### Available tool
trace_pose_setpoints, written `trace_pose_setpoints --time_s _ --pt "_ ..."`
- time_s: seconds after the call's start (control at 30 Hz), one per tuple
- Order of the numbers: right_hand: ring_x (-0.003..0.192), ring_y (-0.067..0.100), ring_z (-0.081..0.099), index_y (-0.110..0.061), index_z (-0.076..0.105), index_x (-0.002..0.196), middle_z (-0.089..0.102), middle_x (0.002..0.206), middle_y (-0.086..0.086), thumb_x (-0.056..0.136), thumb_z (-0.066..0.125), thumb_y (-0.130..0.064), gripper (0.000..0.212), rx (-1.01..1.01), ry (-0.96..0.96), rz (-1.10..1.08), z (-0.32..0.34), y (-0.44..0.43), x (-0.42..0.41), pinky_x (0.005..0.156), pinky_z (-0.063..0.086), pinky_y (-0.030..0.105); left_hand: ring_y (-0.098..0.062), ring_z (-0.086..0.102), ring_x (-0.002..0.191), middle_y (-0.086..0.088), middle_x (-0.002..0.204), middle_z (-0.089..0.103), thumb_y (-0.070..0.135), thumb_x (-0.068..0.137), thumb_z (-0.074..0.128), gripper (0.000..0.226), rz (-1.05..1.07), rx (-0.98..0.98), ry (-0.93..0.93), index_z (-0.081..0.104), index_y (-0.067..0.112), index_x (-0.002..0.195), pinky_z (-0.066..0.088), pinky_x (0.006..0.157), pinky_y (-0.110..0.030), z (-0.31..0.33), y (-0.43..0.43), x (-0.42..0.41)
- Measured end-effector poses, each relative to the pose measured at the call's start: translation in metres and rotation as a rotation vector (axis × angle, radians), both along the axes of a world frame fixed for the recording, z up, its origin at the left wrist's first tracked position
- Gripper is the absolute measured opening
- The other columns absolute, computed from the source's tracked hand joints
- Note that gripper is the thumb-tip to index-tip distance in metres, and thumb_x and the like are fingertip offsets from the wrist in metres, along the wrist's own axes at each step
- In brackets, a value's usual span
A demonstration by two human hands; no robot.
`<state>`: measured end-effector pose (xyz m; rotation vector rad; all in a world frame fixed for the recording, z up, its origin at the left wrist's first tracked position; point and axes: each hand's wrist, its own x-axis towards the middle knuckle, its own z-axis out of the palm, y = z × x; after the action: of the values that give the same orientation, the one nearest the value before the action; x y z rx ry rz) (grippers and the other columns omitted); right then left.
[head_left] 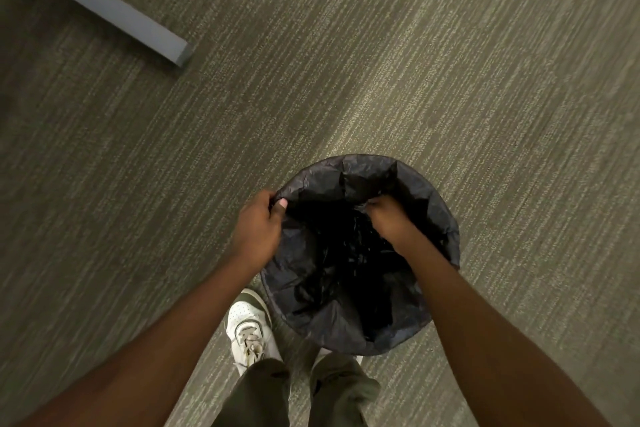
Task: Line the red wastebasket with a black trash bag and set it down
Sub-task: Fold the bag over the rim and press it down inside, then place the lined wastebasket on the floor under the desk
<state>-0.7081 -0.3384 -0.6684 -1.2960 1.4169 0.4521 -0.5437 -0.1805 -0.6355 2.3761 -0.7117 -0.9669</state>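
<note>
Head-camera footage looks straight down at a striped grey-green carpet (450,62), where a round bin is seen from above. A black trash bag (433,204) is spread over the whole opening, its plastic folded over the rim all the way round, so that none of the red wastebasket itself can be made out; its colour cannot be confirmed from this angle. The bag's inside sinks into deep crumpled folds at the centre.

At the rim's left edge the bag is pinched by the left hand (256,232), the thumb pressed on top of the plastic and the fingers curled beneath the fold. The right hand (388,218) is reached into the mouth of the bag near its far side, with the fingers bunched together on a gathered tuck of plastic; how firmly that tuck is gripped cannot be told, as the fingertips are lost against the dark material. Both bare forearms are stretched down from the bottom corners of the view.

Whether the bin is resting on the carpet or is held just above it cannot be judged. A white sneaker (247,322) is seen just beside the bin's near left side, under an olive trouser leg (256,395). A pale blue-grey bar (114,15) lies slantwise across the upper left, well apart from the bin.
</note>
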Motion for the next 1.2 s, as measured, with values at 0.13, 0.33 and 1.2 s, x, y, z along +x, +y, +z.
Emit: trace_pose_setpoints --time_s 0.13,0.33,1.2 --pt "0.091 0.017 0.059 -0.010 0.066 0.106 0.067 0.097 0.005 0.092 0.050 -0.016 0.022 -0.276 -0.123 0.122 0.049 0.029 -0.022 0.081 0.045 0.028 -0.019 0.058 0.089 0.002 0.092 0.063 0.046 0.088 0.053 0.037 0.064 -0.027 0.020 0.057 0.017 0.110 0.044 0.072 -0.031 0.008 0.006 0.000" --pt "0.095 0.038 0.056 -0.005 0.059 0.111 0.058 0.106 0.022 0.078 0.065 -0.012 0.035 -0.898 0.193 0.168 0.111 0.040 -0.086 0.079 0.049 0.046 -0.032 0.052 0.116 -0.013 0.125 0.057 0.049 0.079 0.062 0.060 0.100 0.166 -0.082 0.049 0.011 0.124 0.046 0.094 -0.044 0.023 0.021 -0.012" --pt "0.086 0.036 0.061 -0.006 0.041 0.118 0.058 0.090 0.011 0.081 0.055 -0.005 0.040 -0.510 -0.027 0.554 0.103 0.018 0.047 0.071 0.043 0.035 -0.042 0.058 0.110 -0.025 0.127 0.052 0.003 0.079 0.059 0.071 0.299 0.242 0.033 0.021 0.009 0.139 0.049 0.092 -0.049 0.060 0.089 0.053"
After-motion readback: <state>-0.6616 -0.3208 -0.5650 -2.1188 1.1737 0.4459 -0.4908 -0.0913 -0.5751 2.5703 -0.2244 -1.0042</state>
